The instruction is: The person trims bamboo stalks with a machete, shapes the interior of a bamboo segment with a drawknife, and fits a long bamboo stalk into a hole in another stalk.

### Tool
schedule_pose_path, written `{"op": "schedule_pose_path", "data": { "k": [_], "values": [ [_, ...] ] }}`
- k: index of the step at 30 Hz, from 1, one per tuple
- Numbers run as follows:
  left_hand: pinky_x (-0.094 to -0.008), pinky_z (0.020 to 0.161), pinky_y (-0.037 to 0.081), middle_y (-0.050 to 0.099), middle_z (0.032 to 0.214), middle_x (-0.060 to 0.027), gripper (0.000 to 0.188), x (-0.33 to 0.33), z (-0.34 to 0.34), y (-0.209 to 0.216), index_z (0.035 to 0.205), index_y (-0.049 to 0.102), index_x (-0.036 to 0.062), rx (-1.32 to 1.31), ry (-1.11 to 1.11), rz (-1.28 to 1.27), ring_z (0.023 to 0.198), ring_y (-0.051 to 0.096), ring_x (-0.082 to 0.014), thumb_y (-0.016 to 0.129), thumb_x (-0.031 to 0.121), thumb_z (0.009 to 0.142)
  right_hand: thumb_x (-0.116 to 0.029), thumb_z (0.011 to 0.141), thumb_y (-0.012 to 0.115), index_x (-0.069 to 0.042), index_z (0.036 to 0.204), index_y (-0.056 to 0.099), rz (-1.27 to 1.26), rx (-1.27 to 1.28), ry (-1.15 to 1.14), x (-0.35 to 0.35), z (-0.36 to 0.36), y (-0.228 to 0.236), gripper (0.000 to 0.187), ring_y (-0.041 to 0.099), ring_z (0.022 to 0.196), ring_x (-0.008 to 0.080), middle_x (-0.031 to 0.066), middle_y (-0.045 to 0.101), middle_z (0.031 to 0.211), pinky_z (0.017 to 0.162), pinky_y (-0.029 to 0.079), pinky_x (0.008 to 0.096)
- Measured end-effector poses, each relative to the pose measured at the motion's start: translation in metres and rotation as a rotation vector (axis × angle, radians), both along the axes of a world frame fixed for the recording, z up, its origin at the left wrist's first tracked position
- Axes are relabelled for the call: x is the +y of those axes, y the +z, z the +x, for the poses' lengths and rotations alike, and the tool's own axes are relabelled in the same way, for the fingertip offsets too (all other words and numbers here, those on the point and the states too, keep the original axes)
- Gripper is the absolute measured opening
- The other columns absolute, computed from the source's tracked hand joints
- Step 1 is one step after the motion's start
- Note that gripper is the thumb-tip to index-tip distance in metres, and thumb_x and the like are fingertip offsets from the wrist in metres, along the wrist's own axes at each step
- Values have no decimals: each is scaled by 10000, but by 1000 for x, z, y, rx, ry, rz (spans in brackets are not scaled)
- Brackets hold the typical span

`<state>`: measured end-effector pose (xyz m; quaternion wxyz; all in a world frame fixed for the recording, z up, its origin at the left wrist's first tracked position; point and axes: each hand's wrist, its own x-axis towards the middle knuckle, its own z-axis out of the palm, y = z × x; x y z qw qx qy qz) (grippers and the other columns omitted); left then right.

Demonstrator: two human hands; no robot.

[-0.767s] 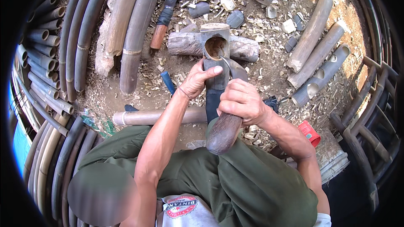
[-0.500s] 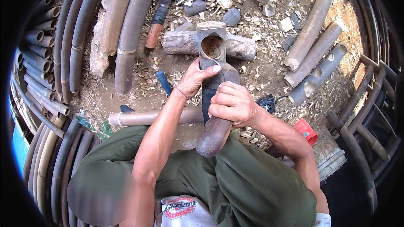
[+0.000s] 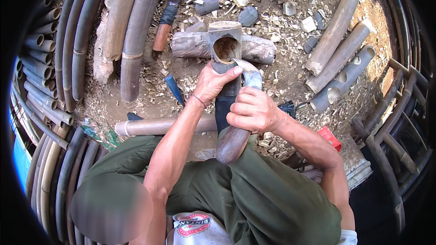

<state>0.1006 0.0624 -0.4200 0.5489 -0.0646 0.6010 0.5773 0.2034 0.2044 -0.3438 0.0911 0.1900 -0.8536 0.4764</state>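
My left hand (image 3: 211, 81) grips a short bamboo tube (image 3: 225, 26), its fingers wrapped round the side below an oval hole cut in the wall. The tube's far end lies across a short log (image 3: 190, 45). My right hand (image 3: 252, 112) is closed round a knife with a thick dark wooden handle (image 3: 233, 145). From the fist its hooked metal blade (image 3: 253, 78) points forward and curves left, with the tip at the near rim of the hole. My left thumb lies against the blade near its tip. Pale shreds show inside the hole.
Wood chips litter the ground. A wooden-handled tool (image 3: 162, 36) lies beside long bamboo poles (image 3: 141, 41) at left, and a blue handle (image 3: 174, 88) lies nearer. Cut bamboo lengths (image 3: 334, 31) and a red container (image 3: 329, 139) are at right. A bamboo pole (image 3: 168, 125) crosses before my knees.
The knife has turned in my right hand, so its pale blade face shows more, and its handle end has shifted slightly forward and right. My left hand keeps its hold on the bamboo tube.
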Motion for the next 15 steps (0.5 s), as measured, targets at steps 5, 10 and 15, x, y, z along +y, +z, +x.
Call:
{"op": "schedule_pose_path", "data": {
  "k": [5, 10, 15],
  "values": [
    [-298, 807, 544, 726, 991, -126, 725, 13, 5, 7, 1059, 644, -69, 185, 15, -200, 892, 681, -164, 896, 490, 672, -201, 621, 623, -91, 812, 589, 69, 73, -1, 7, 6, -14, 223, 503, 659, 179, 3, 424, 700, 668, 459, 335],
    [-349, 769, 563, 726, 946, -182, 842, 21, 12, 7, 1022, 642, -90, 328, 15, -376, 864, 711, -230, 905, 579, 584, -196, 603, 636, -94, 819, 588, 154, 105, 35, 17, 13, -29, 244, 537, 688, 180, 5, 469, 740, 746, 505, 351],
    [-379, 773, 561, 721, 918, -191, 877, 30, 17, 3, 1011, 639, -88, 423, 11, -542, 854, 711, -256, 889, 627, 569, -181, 590, 648, -84, 824, 602, 179, 115, 58, 26, 15, -41, 258, 574, 724, 196, 25, 564, 811, 752, 522, 356]
  ]
}}
